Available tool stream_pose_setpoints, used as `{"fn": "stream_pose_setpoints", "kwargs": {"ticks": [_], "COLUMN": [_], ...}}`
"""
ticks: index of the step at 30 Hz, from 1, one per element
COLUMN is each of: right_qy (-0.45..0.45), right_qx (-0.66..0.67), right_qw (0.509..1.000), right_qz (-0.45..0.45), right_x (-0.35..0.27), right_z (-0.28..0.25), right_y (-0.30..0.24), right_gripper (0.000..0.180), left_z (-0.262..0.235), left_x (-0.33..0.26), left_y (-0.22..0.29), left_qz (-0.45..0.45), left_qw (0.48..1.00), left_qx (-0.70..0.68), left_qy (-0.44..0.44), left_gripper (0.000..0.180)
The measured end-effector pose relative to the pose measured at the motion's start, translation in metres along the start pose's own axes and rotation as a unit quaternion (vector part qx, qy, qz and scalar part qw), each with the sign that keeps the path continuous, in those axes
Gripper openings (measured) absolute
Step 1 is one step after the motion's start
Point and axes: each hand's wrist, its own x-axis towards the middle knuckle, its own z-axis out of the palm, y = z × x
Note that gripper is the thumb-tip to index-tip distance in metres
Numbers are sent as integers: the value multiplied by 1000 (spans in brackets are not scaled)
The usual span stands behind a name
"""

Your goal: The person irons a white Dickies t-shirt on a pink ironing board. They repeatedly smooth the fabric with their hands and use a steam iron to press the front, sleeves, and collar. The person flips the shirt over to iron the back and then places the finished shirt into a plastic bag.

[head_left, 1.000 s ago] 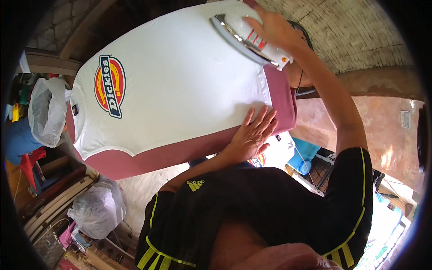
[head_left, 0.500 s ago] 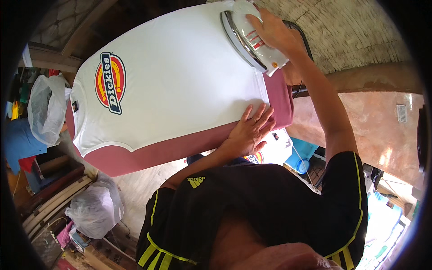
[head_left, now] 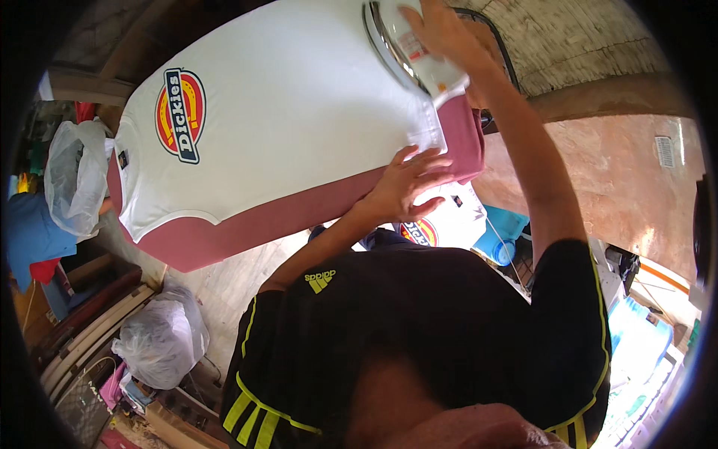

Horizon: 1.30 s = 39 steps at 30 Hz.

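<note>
A white shirt (head_left: 284, 112) with a red, yellow and dark-blue printed emblem lies flat over a padded maroon board (head_left: 284, 228). Its neckline points left and its hem lies at the right end. My right hand (head_left: 452, 37) grips the handle of a white clothes iron (head_left: 422, 63) with a chrome-edged base, partly blurred. The iron rests on the shirt at its far right, by the hem. At the near corner of the hem, my left hand (head_left: 407, 183) has its fingers spread, touching or just above the fabric, which puckers slightly there.
Another white printed shirt (head_left: 456, 213) hangs or lies below the board, beside a light-blue container (head_left: 501, 236). Clear plastic bags (head_left: 161, 337) sit at the lower left, near blue cloth (head_left: 37, 228) and stacked wooden pieces. A reddish-brown panel (head_left: 591, 179) stands at the right.
The iron and my right hand have moved slightly toward the far side. My left hand has shifted a little up and left, fingers lifting, and the hem corner has puckered.
</note>
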Motion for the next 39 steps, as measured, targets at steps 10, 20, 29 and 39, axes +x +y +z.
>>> {"fn": "stream_pose_setpoints", "kwargs": {"ticks": [10, 20, 29, 39], "right_qy": [15, 23, 11, -141], "right_qx": [156, 49, -1, 88], "right_qw": [983, 984, 984, 924], "right_qz": [-92, -169, -177, -345], "right_x": [-201, 30, 2, -130], "right_z": [-33, -7, 22, -13], "right_y": [12, 12, -22, -49], "right_gripper": [35, 50, 47, 40], "left_z": [-114, -138, -146, -142], "left_x": [-66, -135, -164, -167], "left_y": [-41, -42, -43, -45], "left_qz": [-277, -470, -478, -476], "left_qw": [878, 748, 728, 722], "left_qx": [365, 453, 461, 460], "left_qy": [138, 116, 169, 204], "left_gripper": [63, 78, 76, 74]}}
